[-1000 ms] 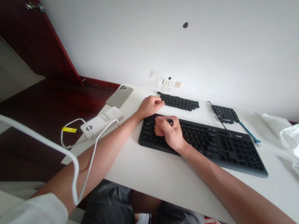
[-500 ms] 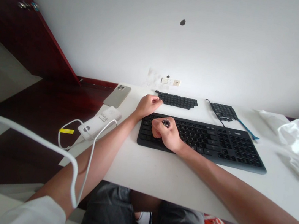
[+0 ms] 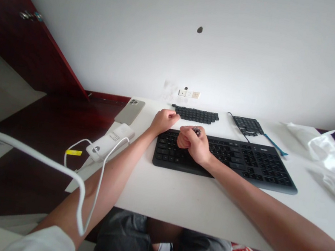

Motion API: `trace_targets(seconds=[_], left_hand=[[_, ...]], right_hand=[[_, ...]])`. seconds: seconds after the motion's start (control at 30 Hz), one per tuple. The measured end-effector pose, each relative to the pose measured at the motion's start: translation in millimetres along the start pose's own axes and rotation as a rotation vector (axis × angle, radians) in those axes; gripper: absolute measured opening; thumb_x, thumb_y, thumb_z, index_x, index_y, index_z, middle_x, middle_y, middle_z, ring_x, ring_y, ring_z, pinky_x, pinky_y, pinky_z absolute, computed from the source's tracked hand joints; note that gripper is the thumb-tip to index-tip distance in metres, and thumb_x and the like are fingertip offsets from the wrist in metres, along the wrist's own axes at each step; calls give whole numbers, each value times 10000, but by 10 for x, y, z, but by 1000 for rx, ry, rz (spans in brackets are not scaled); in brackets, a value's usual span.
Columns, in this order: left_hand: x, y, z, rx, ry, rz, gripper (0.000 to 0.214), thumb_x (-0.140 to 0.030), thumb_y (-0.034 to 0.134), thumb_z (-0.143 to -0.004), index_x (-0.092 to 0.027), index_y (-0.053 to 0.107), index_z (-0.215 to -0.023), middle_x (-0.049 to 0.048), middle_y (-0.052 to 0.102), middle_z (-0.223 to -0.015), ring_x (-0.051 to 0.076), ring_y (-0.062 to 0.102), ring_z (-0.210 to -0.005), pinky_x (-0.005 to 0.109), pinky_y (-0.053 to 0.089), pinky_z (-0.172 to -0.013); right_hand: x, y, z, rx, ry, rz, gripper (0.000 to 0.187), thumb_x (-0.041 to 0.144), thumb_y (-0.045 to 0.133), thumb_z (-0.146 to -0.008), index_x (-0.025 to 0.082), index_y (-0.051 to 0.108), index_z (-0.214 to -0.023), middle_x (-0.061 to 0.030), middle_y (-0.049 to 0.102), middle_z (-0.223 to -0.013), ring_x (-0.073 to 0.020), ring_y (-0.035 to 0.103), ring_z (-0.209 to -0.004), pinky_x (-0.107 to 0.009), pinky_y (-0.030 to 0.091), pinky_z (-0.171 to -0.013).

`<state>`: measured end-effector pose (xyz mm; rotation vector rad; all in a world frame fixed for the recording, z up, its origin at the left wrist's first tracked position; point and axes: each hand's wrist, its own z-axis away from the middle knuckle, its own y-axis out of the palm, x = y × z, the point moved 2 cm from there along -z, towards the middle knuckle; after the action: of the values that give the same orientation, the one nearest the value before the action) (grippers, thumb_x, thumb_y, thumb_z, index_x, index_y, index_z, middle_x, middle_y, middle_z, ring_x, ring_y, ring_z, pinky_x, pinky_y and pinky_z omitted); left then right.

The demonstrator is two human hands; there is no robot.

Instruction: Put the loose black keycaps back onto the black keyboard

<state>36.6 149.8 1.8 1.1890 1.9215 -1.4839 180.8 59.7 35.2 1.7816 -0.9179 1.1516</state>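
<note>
A black full-size keyboard lies on the white table in front of me. My right hand is closed in a fist over its left half. The dark, shiny end of a small tool shows at the top of that fist; the rest is hidden by my fingers. My left hand is curled closed at the keyboard's upper left corner, and I cannot make out whether anything is in it. Behind the keyboard lie rows of loose black keycaps, with a second group of black keycaps further right.
A thin black strip and a teal strip lie by the right keycaps. On the left are a phone and a white power bank with a white cable. White plastic wrapping covers the right side.
My right hand has moved a little to the right and away from me over the keyboard, still closed. My left hand stays at the corner. The view has shifted slightly.
</note>
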Motion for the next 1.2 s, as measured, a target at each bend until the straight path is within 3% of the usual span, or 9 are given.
trace_targets(seconds=[0.27,0.5,0.6,0.7,0.87,1.2], left_hand=[[3,-11,-20,13,-31,-29,416,-424,535,-873,-197,349,-578,-42,302,-556,112,318,-579,276,204,-584],[-5,-8,-6,-11,-25,-30,416,-438,555,-877,-192,409,-573,-45,337,-556,114,337,-591,259,245,-600],[-11,-19,12,-45,-48,-81,354,-443,566,-894,-195,537,-644,-44,404,-538,124,377,-567,258,274,-603],[-30,-44,30,-78,-119,-223,171,-348,571,-902,-244,707,-895,-42,504,-556,148,479,-583,257,330,-637],[-96,-56,33,-2,-171,-423,411,-257,571,-900,-362,684,-1281,-18,696,-768,202,660,-824,281,458,-793],[-165,-41,22,78,-208,-548,453,-285,549,-919,-362,665,-1350,18,761,-909,266,698,-1001,358,511,-923]], right_hand=[[54,-615,-298,-274,-187,327,494,371,592,-909,223,407,-475,31,381,-444,-93,337,-443,-279,264,-462],[55,-1082,-376,-471,-192,337,453,323,583,-887,238,387,-487,37,387,-431,-91,347,-416,-280,276,-444],[11,-1127,-363,-486,-158,372,457,331,576,-888,230,400,-477,29,410,-430,-93,380,-422,-280,309,-459],[-12,-1111,-356,-457,-118,436,451,336,568,-882,219,427,-469,18,437,-426,-93,392,-423,-272,309,-457],[11,-1090,-352,-478,-91,441,450,342,562,-868,220,438,-452,8,453,-412,-98,400,-416,-267,327,-457],[7,-1092,-362,-474,-95,400,434,328,577,-857,220,421,-467,16,446,-424,-97,386,-426,-272,299,-454]])
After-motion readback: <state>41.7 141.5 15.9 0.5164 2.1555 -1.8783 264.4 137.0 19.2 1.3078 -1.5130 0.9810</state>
